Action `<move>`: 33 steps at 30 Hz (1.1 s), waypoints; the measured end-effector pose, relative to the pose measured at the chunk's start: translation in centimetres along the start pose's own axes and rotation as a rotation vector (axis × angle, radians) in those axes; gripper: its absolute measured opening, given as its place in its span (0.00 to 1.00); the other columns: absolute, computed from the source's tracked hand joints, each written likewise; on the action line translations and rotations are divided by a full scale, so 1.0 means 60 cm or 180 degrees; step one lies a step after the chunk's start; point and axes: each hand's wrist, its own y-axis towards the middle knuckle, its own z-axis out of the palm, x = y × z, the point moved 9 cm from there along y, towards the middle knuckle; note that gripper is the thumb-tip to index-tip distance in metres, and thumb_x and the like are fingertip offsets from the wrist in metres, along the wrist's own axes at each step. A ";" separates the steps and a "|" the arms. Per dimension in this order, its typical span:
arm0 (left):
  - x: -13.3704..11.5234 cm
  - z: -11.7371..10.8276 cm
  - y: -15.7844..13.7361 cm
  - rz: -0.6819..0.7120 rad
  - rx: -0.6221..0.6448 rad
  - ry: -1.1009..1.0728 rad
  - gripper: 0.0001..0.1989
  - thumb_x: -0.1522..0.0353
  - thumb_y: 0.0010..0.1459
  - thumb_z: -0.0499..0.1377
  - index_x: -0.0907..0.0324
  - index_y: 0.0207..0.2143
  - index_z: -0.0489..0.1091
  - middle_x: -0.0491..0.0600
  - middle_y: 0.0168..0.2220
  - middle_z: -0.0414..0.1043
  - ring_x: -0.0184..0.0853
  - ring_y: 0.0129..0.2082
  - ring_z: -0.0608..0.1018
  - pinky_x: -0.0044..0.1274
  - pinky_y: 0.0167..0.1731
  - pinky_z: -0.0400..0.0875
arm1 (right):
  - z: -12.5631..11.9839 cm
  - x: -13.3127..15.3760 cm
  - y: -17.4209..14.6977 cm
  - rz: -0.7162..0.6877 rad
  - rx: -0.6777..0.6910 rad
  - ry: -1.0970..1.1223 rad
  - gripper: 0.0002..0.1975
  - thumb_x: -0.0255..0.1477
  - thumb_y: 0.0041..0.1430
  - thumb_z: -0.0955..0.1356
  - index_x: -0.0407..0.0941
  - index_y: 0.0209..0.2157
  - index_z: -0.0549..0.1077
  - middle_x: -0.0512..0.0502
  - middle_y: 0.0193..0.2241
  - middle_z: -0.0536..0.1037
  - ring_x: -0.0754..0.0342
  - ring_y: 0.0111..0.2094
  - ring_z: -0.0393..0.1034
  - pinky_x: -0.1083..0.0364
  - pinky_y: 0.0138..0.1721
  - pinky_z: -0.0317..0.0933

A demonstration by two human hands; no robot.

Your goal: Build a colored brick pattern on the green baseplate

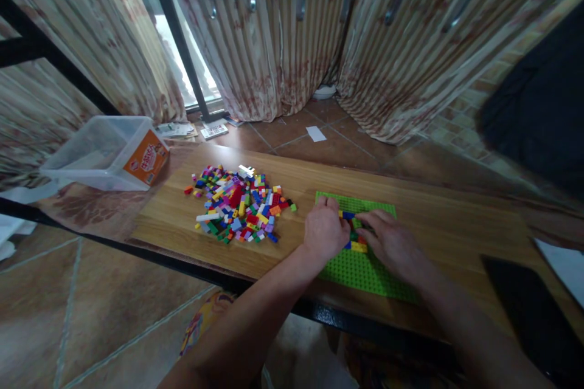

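Note:
A green studded baseplate lies on the wooden table, with several building bricks in blue, yellow, red and orange assembled on it. My left hand is closed against the left side of these bricks, its fingertips partly hidden behind the knuckles. From the right, my right hand has its bent fingers and thumb on the bricks' right edge. Between them the hands cover part of the brickwork. To the left of my hands spreads a pile of loose bricks in many colours.
A clear plastic bin with an orange label stands at the table's left end. On the right lie a dark flat object and white paper. Beyond the table are a tiled floor and striped curtains.

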 end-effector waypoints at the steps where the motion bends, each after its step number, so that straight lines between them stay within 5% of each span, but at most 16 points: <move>1: -0.002 0.001 0.000 0.0034 0.0021 -0.0015 0.11 0.70 0.55 0.54 0.59 0.42 0.65 0.53 0.43 0.69 0.37 0.39 0.75 0.27 0.42 0.71 | 0.000 0.001 0.001 -0.0001 0.0012 0.0056 0.12 0.32 0.62 0.61 0.45 0.43 0.72 0.41 0.37 0.74 0.46 0.40 0.69 0.47 0.44 0.65; 17: -0.009 0.013 0.003 0.0306 0.0104 0.0181 0.11 0.72 0.56 0.52 0.59 0.42 0.65 0.52 0.41 0.70 0.39 0.40 0.74 0.30 0.42 0.71 | 0.004 -0.010 0.003 0.0358 0.0021 0.0943 0.09 0.31 0.59 0.64 0.46 0.38 0.74 0.44 0.35 0.74 0.49 0.38 0.70 0.49 0.41 0.65; 26: -0.023 -0.025 -0.026 0.0635 -0.0162 0.0340 0.12 0.67 0.63 0.49 0.61 0.44 0.67 0.55 0.49 0.67 0.40 0.47 0.70 0.32 0.50 0.66 | -0.008 -0.105 -0.057 0.1775 -0.0750 0.1833 0.16 0.41 0.55 0.67 0.45 0.40 0.73 0.42 0.38 0.79 0.46 0.39 0.75 0.43 0.45 0.68; 33: -0.047 -0.021 -0.078 0.0488 -0.0074 0.0450 0.19 0.57 0.59 0.54 0.59 0.46 0.69 0.58 0.57 0.61 0.50 0.55 0.64 0.44 0.52 0.60 | 0.022 -0.085 -0.071 0.2310 -0.0771 0.2655 0.16 0.41 0.55 0.67 0.44 0.39 0.70 0.40 0.33 0.80 0.47 0.36 0.77 0.46 0.38 0.73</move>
